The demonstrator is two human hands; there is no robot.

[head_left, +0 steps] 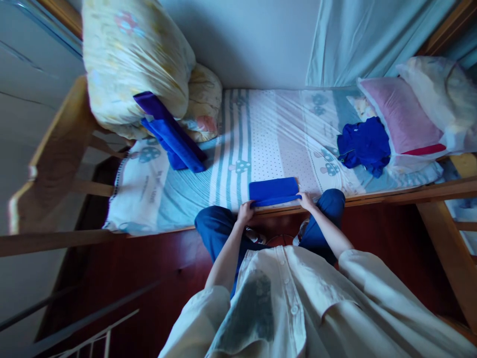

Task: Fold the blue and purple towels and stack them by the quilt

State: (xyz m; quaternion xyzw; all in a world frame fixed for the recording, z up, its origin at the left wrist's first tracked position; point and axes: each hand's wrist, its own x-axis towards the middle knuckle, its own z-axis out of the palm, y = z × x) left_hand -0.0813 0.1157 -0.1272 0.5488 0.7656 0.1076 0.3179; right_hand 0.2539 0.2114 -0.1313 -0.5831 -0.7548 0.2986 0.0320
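Observation:
A flat, folded blue cloth (274, 191) lies at the front edge of the bed, between my knees. My left hand (245, 213) pinches its near left corner. At the near right corner, the fingers of my right hand (306, 201) are closed on the same cloth. Its near edge looks like a narrow folded strip. Farther left, long folded blue and purple cloths (175, 136) lean against the bedding. A crumpled blue garment (365, 145) rests on the right part of the bed.
The bed has a patterned sheet (266, 129) and a wooden rail (402, 196). A big bagged quilt (137, 64) and a pillow (204, 102) stand at the left. A pink pillow (404, 112) sits right. A wooden end board (55, 154) bounds the left side; a curtain (357, 44) hangs behind.

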